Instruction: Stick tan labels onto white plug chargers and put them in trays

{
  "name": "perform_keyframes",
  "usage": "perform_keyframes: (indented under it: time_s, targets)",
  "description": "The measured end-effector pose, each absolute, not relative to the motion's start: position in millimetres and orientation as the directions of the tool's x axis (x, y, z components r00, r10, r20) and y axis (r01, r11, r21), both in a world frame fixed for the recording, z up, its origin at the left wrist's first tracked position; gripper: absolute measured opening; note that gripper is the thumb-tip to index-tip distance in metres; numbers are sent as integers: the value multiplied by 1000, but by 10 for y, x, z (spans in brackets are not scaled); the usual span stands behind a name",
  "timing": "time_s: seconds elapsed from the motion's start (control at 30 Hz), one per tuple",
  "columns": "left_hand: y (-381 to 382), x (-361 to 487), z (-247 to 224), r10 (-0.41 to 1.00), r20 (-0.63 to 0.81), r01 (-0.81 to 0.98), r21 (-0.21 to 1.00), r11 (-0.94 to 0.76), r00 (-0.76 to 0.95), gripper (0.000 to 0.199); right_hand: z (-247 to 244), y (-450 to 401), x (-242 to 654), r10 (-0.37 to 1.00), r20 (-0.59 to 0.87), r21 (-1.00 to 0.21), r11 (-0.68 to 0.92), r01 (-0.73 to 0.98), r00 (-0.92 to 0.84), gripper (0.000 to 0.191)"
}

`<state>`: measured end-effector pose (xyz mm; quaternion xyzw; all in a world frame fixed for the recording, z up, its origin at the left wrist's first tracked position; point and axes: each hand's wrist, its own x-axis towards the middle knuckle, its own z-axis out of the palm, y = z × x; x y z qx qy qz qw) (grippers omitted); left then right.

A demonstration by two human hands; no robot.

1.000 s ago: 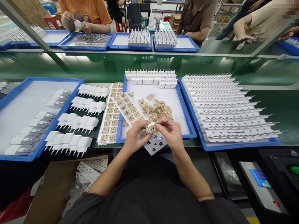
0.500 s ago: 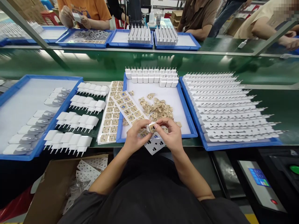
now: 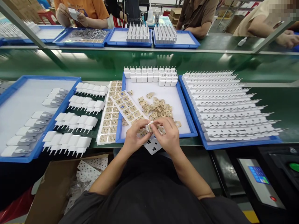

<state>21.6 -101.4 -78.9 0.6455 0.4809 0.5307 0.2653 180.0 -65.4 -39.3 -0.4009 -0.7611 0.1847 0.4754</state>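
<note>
Between my two hands is a small white plug charger [image 3: 149,126] with a tan sticker on the face turned up to me. My left hand [image 3: 135,133] is closed round its left side, thumb below and fingers above. With thumb and forefinger, my right hand [image 3: 167,133] presses on the sticker's right side, covering part of it. Under my hands lies a sticker sheet [image 3: 127,105] with tan pieces, its near end hanging over the tray edge. A heap of loose tan sticker pieces [image 3: 158,107] rests just beyond my hands in the blue-rimmed tray [image 3: 191,126].
White chargers [image 3: 150,76] stand in rows at the tray's back. A full tray of chargers [image 3: 233,105] lies to the right. More chargers [image 3: 67,141] and a tray [image 3: 53,127] are at left. A cardboard box [image 3: 53,183] sits below. Co-workers sit across the green bench.
My right thumb and fingers have shifted slightly left over the charger's face, covering more of the sticker. The charger stays in almost the same place.
</note>
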Motion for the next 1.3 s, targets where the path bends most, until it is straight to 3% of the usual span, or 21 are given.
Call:
perform_keyframes:
  time_s: [0.13, 0.27, 0.37, 0.53, 0.73, 1.07, 1.3]
  targets:
    - [-1011, 225, -829, 894, 444, 281, 866, -413, -54, 39, -418, -581, 1887, 897, 421, -809, 439, 391, -137, 22]
    - [-1000, 237, -854, 883, 459, 244, 871, -426, -99, 38, -474, -553, 1950, 935, 201, -972, 227, 56, -293, 19]
    - [-992, 236, -844, 862, 499, 294, 840, -455, -91, 35, -515, -604, 1898, 908, 132, -990, 100, -98, -398, 24]
    - [-993, 237, -817, 735, 677, 530, 641, -556, -47, 39, -514, -681, 1728, 954, 112, -974, 50, -221, -278, 9]
    - [-995, 247, -851, 661, 749, 607, 541, -582, -33, 43, -480, -681, 1651, 963, 100, -964, 32, -262, -249, 9]
    - [-993, 232, -899, 669, 743, 560, 566, -605, -28, 44, -538, -675, 1644, 969, 111, -955, 43, -292, -221, 5]
    - [-1000, 221, -862, 695, 719, 508, 608, -610, -26, 46, -488, -557, 1888, 880, 148, -981, 73, -179, -452, 13]
